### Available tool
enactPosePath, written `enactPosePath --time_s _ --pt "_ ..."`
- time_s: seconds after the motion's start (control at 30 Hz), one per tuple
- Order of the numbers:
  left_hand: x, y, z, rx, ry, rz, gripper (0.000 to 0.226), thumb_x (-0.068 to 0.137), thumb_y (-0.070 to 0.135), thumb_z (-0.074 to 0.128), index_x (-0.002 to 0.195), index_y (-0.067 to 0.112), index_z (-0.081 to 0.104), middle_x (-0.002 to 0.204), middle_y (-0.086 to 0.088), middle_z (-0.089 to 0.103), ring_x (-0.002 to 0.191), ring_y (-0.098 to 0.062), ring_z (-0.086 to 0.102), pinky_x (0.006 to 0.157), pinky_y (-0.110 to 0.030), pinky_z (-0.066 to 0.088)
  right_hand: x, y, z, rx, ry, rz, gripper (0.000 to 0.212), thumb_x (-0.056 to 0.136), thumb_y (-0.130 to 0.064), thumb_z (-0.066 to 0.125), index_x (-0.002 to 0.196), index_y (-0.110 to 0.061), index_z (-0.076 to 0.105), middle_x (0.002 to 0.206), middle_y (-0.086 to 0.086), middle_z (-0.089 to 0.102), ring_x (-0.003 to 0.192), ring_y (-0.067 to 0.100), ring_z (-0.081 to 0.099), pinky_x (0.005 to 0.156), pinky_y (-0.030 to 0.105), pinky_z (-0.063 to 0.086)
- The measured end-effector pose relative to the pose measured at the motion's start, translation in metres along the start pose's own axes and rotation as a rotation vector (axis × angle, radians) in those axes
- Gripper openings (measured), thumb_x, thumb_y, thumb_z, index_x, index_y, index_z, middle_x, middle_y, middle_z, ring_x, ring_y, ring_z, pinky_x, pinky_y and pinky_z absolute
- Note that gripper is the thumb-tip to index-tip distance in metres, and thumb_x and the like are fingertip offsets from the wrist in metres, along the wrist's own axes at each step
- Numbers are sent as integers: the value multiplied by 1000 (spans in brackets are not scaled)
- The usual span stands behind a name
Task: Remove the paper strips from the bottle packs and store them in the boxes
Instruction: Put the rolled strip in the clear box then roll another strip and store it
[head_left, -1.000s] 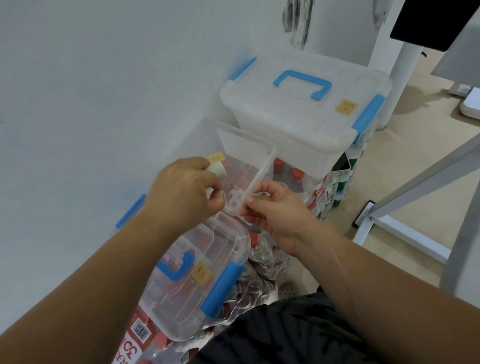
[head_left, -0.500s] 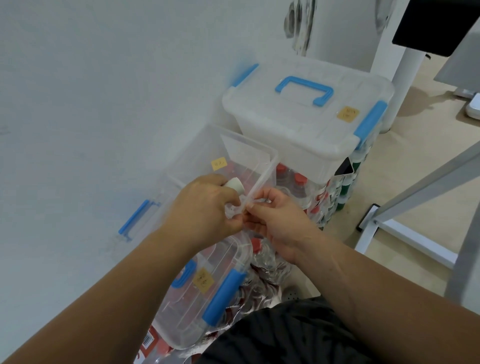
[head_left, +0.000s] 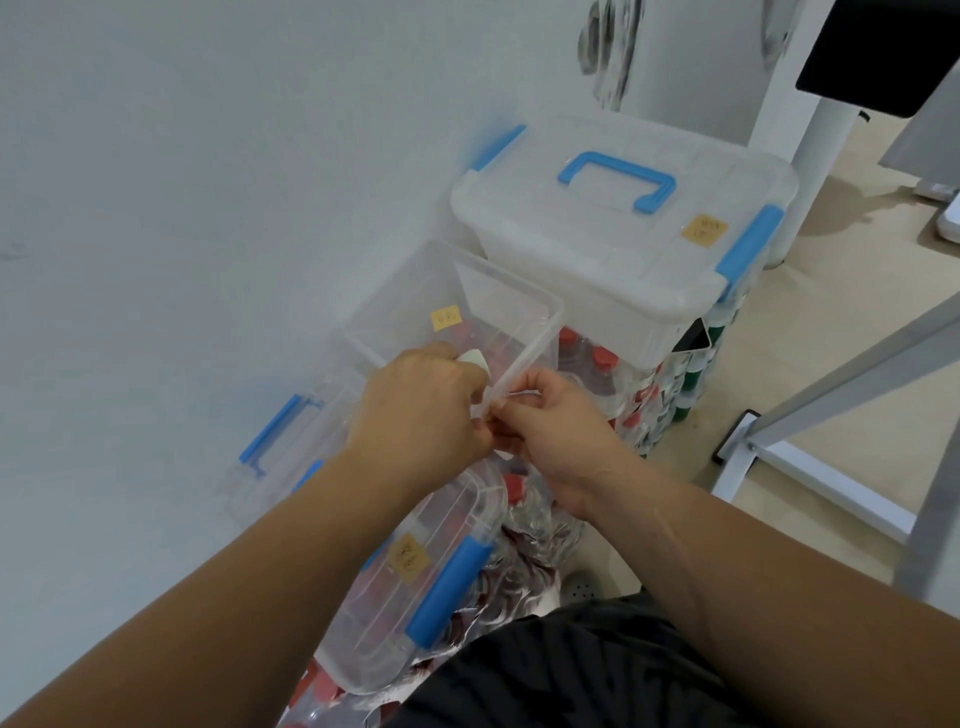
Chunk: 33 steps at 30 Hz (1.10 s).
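Pinching a likely paper strip (head_left: 471, 358), left hand (head_left: 415, 415) and right hand (head_left: 563, 431) meet at open box (head_left: 540, 332).

And here we are in a plain storage corner of a workroom, bare white wall (head_left: 208, 182) and beige floor (head_left: 831, 338), lidded plastic boxes (head_left: 613, 228) stacked on shrink-wrapped bottle packs (head_left: 597, 364) (red caps showing), a white metal frame (head_left: 831, 384) and dark screen (head_left: 883, 47) alongside

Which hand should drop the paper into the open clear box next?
Left, probably. The left hand grips a white paper piece over the open clear box; the right hand sits outside its rim, pinching a small pale scrap.
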<state>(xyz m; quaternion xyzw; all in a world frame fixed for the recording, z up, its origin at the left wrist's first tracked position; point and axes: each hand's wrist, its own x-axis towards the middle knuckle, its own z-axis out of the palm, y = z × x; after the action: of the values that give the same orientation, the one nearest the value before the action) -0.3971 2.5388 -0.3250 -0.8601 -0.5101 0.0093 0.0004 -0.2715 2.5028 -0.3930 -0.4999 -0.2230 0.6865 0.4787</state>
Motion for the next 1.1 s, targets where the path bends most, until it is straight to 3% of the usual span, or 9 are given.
enactPosePath --time_s 0.2,0.63,0.83,0.97,1.1 --pt "-3 0 3 -18 41 -9 24 65 32 78 81 15 75 83 -2 65 72 -25 61 62 -37 54 4 3 2 -42 11 -10 12 93 1 62 101 -7 56 77 5 73 72 19 71 73 33 59" --pt "-7 -8 11 -77 111 20 17 62 22 75 76 12 74 74 -3 62 61 -26 58 54 -39 54 4 0 -1 49 -88 -30 14 96 5 58 103 -7 58 85 9 73 78 21 72 73 29 61" --pt "-4 -13 -6 -160 216 60 20 62 24 67 74 11 77 79 -1 69 64 -23 65 57 -33 56 6 5 -4 59 -97 -48 14 97 4 58 111 -1 59 96 18 73 91 30 71 92 47 59" --pt "-8 -16 -6 -158 227 69 19 63 24 67 74 12 77 80 -2 69 65 -22 64 55 -34 56 4 6 -2 54 -97 -51 11 98 3 58 102 -7 59 85 10 74 78 19 73 78 34 61" --pt "-17 -21 1 -193 249 30 21 67 25 70 81 14 79 92 -1 71 74 -20 66 62 -33 58 1 5 -1 18 -83 -44 10 98 0 60 107 -5 59 83 7 74 72 14 73 68 26 59"
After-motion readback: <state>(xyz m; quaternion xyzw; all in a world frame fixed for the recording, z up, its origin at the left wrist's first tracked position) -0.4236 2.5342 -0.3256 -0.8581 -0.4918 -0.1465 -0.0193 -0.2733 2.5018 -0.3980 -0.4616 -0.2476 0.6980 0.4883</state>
